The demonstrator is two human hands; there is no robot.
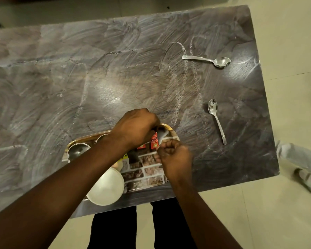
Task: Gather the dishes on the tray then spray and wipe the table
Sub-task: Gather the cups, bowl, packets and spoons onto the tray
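A brick-patterned tray (147,169) with a gold rim lies at the table's near edge. On it are two steel bowls (77,150), a white bowl (106,187) and red packets (154,141). My left hand (135,129) curls over the tray's far right part, fingers closed on the top of a grey spoon-like piece (161,134). My right hand (175,158) is fisted just below, pinching that piece's lower end beside a red packet. Two steel spoons lie loose on the table to the right, one far (207,59), one nearer (216,119).
The grey marble table (97,78) is smeared with white wipe streaks. Its right edge runs close to the spoons. Another person's leg and foot (305,169) stand on the floor at the right. My own legs are against the near edge.
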